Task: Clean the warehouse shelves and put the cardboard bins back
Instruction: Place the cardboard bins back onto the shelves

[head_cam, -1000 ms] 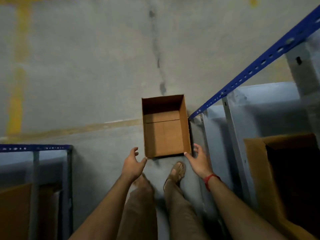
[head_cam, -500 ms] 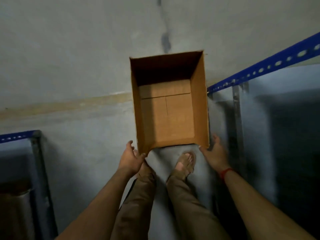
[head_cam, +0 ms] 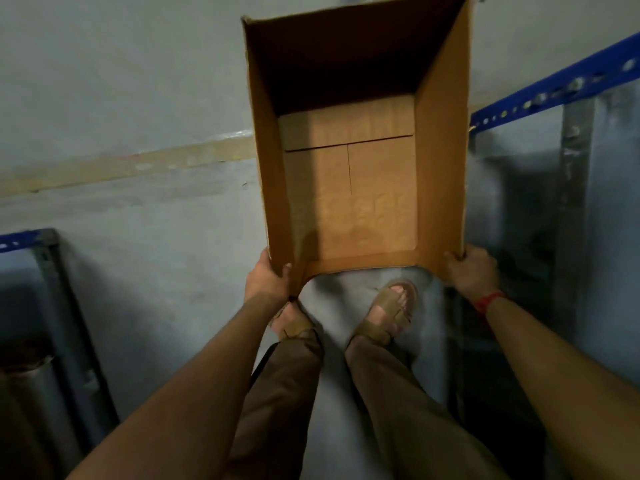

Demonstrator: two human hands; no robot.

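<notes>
An open, empty cardboard bin (head_cam: pixel 349 188) fills the upper middle of the head view, its open top facing me. My left hand (head_cam: pixel 267 279) grips its near left corner, thumb over the rim. My right hand (head_cam: pixel 470 270) grips the near right corner, with a red band on that wrist. The bin is held above the grey floor, over my sandalled feet.
A blue shelf beam (head_cam: pixel 554 86) with grey uprights (head_cam: pixel 571 209) runs along the right. Another blue-framed rack (head_cam: pixel 45 258) stands at the lower left. A faded yellow floor line (head_cam: pixel 124 164) crosses the grey concrete behind the bin.
Both hands have closed on the bin's near corners and lifted it up toward the camera. It looks much larger now than a second ago.
</notes>
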